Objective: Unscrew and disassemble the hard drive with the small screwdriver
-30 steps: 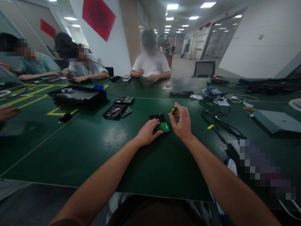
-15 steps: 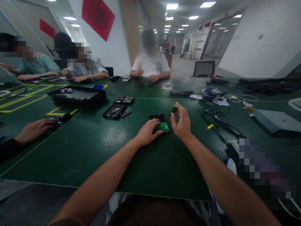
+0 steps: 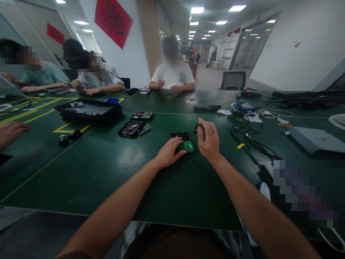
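In front of me a hard drive (image 3: pixel 188 146) with a green circuit board lies flat on the table. My left hand (image 3: pixel 170 153) steadies it, fingers over its left side and thumb along its near edge. Just right of the drive, my right hand (image 3: pixel 208 140) is raised, with thumb and fingertips pinching a short yellow-and-black screwdriver (image 3: pixel 198 125). Its tip is too small to make out. A black part (image 3: pixel 181 135) sits against the drive's far side, partly behind my left fingers.
Further left lie opened hard drives (image 3: pixel 132 128) and a black tray (image 3: pixel 88 109). Cables (image 3: pixel 250 138), a yellow tag (image 3: pixel 240 146) and a grey metal box (image 3: pixel 318 138) are on the right. A co-worker's hand (image 3: pixel 12 133) is at far left; other people sit across the green table (image 3: pixel 107 172).
My right hand has turned slightly and shifted a little right with the screwdriver. My left hand stays on the drive. The co-worker's hand at left has drawn back from a small black object.
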`<action>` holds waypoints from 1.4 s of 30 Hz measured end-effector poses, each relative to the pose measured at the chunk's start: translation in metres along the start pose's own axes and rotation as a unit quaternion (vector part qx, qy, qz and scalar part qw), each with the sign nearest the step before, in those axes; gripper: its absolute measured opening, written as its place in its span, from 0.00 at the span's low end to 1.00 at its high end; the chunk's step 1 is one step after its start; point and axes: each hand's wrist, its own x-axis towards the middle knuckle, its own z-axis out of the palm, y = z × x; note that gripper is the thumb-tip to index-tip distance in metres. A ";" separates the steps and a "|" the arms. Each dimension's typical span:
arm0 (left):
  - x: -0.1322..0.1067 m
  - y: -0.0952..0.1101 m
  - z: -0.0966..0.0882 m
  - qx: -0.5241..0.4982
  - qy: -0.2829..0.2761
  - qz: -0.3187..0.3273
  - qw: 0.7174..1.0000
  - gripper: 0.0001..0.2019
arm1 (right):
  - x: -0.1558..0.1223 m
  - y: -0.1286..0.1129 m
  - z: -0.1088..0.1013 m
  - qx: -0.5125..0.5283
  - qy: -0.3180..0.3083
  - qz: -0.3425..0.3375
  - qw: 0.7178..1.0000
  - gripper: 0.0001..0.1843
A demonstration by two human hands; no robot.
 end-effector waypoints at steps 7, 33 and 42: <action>0.001 -0.002 0.001 0.002 -0.002 0.000 1.000 0.28 | 0.011 -0.006 0.001 -0.002 -0.005 0.009 1.000 0.20; 0.000 -0.003 0.001 -0.002 0.003 0.007 1.000 0.29 | 0.049 -0.009 -0.002 -0.051 -0.087 -0.018 0.995 0.11; 0.000 -0.004 0.002 0.000 0.004 0.007 1.000 0.30 | 0.050 -0.006 -0.001 -0.058 -0.089 -0.015 0.994 0.14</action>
